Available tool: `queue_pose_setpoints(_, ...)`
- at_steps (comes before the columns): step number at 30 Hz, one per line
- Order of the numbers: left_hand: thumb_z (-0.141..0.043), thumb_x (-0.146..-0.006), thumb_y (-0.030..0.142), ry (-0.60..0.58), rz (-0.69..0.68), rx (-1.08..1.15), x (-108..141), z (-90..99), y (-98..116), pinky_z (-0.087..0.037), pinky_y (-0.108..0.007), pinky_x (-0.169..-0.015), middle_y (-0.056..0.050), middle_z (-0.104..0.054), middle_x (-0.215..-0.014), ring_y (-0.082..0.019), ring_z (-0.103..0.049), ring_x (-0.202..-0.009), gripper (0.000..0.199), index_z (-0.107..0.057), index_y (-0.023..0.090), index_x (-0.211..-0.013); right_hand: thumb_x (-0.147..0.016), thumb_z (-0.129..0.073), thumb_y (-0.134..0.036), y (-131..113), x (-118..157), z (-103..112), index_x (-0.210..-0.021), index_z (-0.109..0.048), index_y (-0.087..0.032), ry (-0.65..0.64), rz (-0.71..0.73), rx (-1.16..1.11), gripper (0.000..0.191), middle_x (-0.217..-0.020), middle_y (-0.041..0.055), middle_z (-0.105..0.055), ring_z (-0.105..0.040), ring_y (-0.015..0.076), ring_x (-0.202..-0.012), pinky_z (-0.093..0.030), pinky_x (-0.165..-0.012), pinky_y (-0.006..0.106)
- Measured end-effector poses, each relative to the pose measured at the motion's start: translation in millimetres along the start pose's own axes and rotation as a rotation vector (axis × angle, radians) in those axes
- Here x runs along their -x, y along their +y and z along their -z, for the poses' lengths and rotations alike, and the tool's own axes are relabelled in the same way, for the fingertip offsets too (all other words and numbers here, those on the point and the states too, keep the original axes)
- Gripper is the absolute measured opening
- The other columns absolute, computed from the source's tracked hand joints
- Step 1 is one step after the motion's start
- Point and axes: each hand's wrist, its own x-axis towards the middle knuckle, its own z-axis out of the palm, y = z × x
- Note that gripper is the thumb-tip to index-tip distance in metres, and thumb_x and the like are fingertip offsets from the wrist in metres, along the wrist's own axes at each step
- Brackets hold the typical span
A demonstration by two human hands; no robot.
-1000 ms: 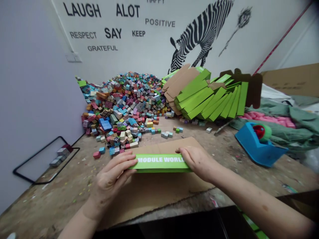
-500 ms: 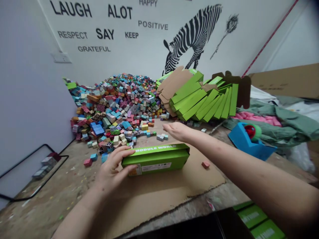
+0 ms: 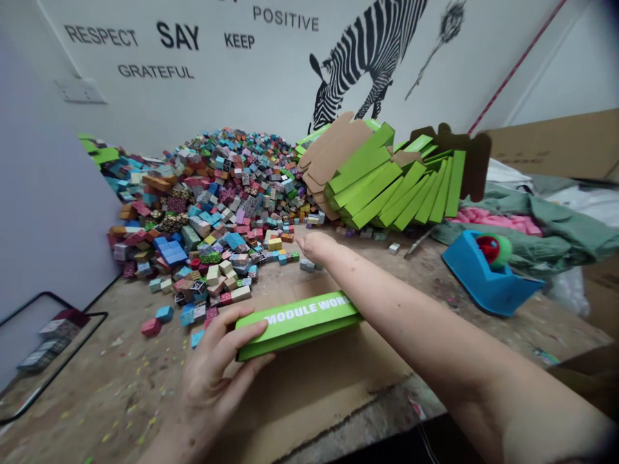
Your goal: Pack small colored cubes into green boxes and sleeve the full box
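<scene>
right: blue tape dispenser [image 3: 493,287], brown carton [image 3: 556,145] | wall: zebra mural [image 3: 370,51], socket [image 3: 80,91]

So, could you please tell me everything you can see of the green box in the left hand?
The long, slim box is bright green, apparently printed card, lettered "MODULE WOR" in white; the right forearm hides the rest. The left hand grips its left end. It slants slightly over the cardboard; whether it rests there is unclear.

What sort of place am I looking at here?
Probably a packing workshop: a heap of colored blocks, a pile of green cartons and what looks like a blue tape dispenser share one stained table.
</scene>
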Motion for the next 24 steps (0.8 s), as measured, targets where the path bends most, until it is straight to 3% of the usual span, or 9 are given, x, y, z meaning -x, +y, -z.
queue_pose_setpoints(3, -0.058, -0.073, 0.016, -0.002, 0.030, 0.000, 0, -0.7, 1, -0.042, -0.025, -0.084, -0.006, -0.046, -0.114, -0.016, -0.047, -0.105, 0.038, -0.049, 0.024, -0.109, -0.091, -0.018, -0.037, -8, -2, 0, -0.103, -0.060, -0.010, -0.011, -0.052, -0.050, 0.051, -0.100, 0.0175, -0.060, -0.056, 0.0263, -0.094, -0.044, -0.075, 0.034)
queue_pose_setpoints(6, -0.059, -0.073, 0.020, 0.011, 0.073, -0.005, -1, -3.7, -2, -0.041, -0.028, -0.088, -0.005, -0.046, -0.115, -0.018, -0.046, -0.107, 0.040, -0.049, 0.027, -0.111, -0.089, -0.024, -0.036, -17, -3, 4, -0.106, -0.059, -0.015, -0.002, -0.064, -0.071, 0.045, -0.103, 0.0158, -0.059, -0.055, 0.0280, -0.096, -0.044, -0.076, 0.036)
queue_pose_setpoints(9, -0.062, -0.071, 0.027, 0.023, 0.247, 0.103, -1, -6.5, -9, -0.040, -0.033, -0.091, -0.006, -0.049, -0.113, -0.019, -0.048, -0.105, 0.060, -0.035, 0.029, -0.125, -0.088, -0.029, -0.034, -20, 0, 6, -0.104, -0.060, -0.015, 0.009, -0.074, -0.068, 0.040, -0.104, 0.0159, -0.059, -0.053, 0.0291, -0.098, -0.043, -0.076, 0.038)
queue_pose_setpoints(12, -0.064, -0.068, 0.034, -0.087, 0.430, 0.256, -4, -6.3, -17, -0.042, -0.034, -0.090, -0.008, -0.049, -0.116, -0.020, -0.049, -0.106, 0.076, -0.022, 0.025, -0.131, -0.088, -0.028, -0.033, -19, 3, 7, -0.100, -0.062, -0.011, 0.013, -0.089, -0.061, 0.042, -0.102, 0.0178, -0.060, -0.055, 0.0273, -0.096, -0.044, -0.076, 0.035)
queue_pose_setpoints(15, -0.062, -0.068, 0.038, -0.237, 0.516, 0.347, -7, -3.4, -20, -0.044, -0.032, -0.086, -0.008, -0.051, -0.115, -0.020, -0.052, -0.103, 0.060, -0.037, 0.023, -0.121, -0.088, -0.028, -0.033, -28, 1, 15, -0.098, -0.062, -0.009, 0.026, -0.059, -0.066, 0.043, -0.101, 0.0188, -0.060, -0.056, 0.0266, -0.094, -0.043, -0.076, 0.035)
queue_pose_setpoints(20, -0.062, -0.068, 0.037, -0.254, 0.523, 0.384, -12, -1.4, -15, -0.045, -0.028, -0.082, -0.006, -0.055, -0.108, -0.019, -0.053, -0.098, 0.052, -0.042, 0.022, -0.113, -0.088, -0.028, -0.037, -83, -13, 32, -0.101, -0.060, -0.015, 0.069, 0.074, -0.140, 0.041, -0.103, 0.0140, -0.060, -0.055, 0.0254, -0.095, -0.043, -0.076, 0.035)
queue_pose_setpoints(24, -0.063, -0.067, 0.037, -0.236, 0.530, 0.362, -12, -4.7, -15, -0.044, -0.030, -0.082, -0.004, -0.055, -0.107, -0.018, -0.054, -0.095, 0.051, -0.042, 0.023, -0.112, -0.088, -0.023, -0.043, -123, -17, 21, -0.107, -0.054, -0.018, 0.119, 0.154, -0.209, 0.044, -0.106, 0.0093, -0.058, -0.052, 0.0241, -0.098, -0.042, -0.077, 0.033)
